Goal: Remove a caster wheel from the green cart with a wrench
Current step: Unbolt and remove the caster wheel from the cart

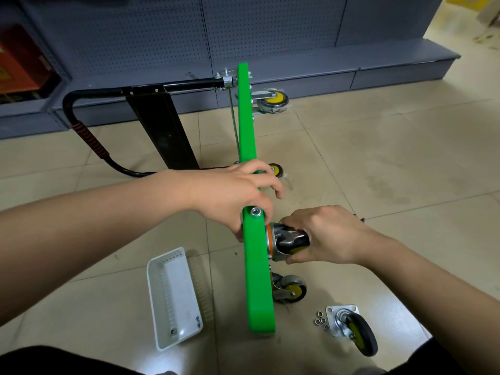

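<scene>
- Green cart [253, 147] stands on edge on the floor.
- Left hand [238, 196] grips its upper rim.
- Right hand [322, 234] holds the wrench [290, 238] against the caster [284, 243], just right of the deck.

This looks like a shop floor, likely a store being fitted out; grey retail gondola shelving [270, 31] with perforated pegboard back panels and low base shelves runs along the far side. The floor is beige tile [392, 163]; a red carton [24, 63] sits in the left shelf bay.
</scene>
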